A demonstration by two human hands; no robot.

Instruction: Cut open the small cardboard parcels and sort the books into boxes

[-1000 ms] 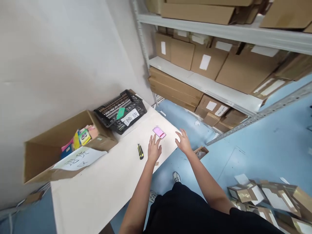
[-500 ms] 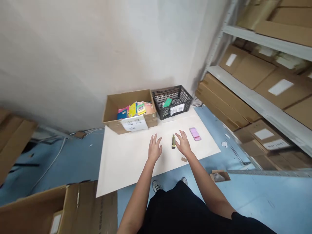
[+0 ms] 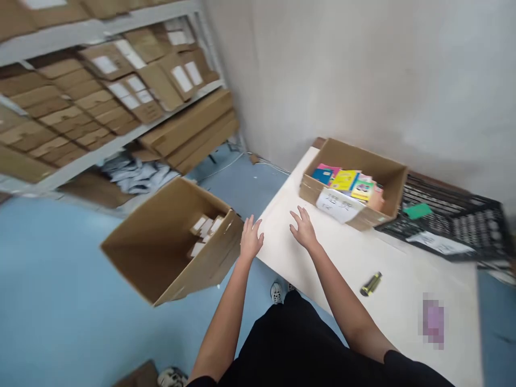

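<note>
My left hand (image 3: 251, 239) is open and holds nothing, its fingers spread near the edge of a large open cardboard box (image 3: 220, 260) on the floor. Inside that box lie several small white-labelled packages (image 3: 207, 227). Over the white table (image 3: 282, 236), my right hand (image 3: 303, 228) is also open, with nothing in it. It is nearest to a cardboard box (image 3: 373, 216) of colourful booklets (image 3: 344, 180) with a handwritten paper label. A yellow and black box cutter (image 3: 371, 284) lies on the table, right of my right forearm.
A black plastic crate (image 3: 479, 220) with a green item (image 3: 417, 210) in it stands at the table's right. A pixelated pink object (image 3: 433, 321) lies nearby. Shelves (image 3: 116, 142) full of cardboard boxes line the left. At the bottom, a person's shoe (image 3: 172, 377) shows beside a brown item.
My view has swung left, bringing the floor box and left shelves into sight. Both hands stay open and now hang by the table's left end, farther from the box cutter.
</note>
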